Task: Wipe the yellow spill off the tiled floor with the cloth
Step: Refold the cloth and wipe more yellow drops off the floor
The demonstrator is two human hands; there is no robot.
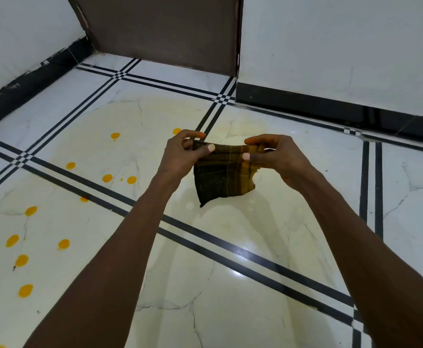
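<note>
A dark checked cloth point(221, 175), stained yellow, hangs in the air above the tiled floor point(230, 247). My left hand point(183, 156) pinches its upper left corner and my right hand point(275, 156) pinches its upper right corner, stretching the top edge between them. Several round yellow drops of the spill point(107, 178) dot the tiles to the left, from the middle down to the lower left edge point(25, 290). A faint yellowish smear point(155, 114) covers the tiles beyond and under the cloth.
A brown door point(165, 28) stands at the back, between white walls with black skirting point(331, 106). Black double lines point(230, 249) divide the glossy white tiles. The left wall's skirting point(30, 81) runs diagonally at the upper left.
</note>
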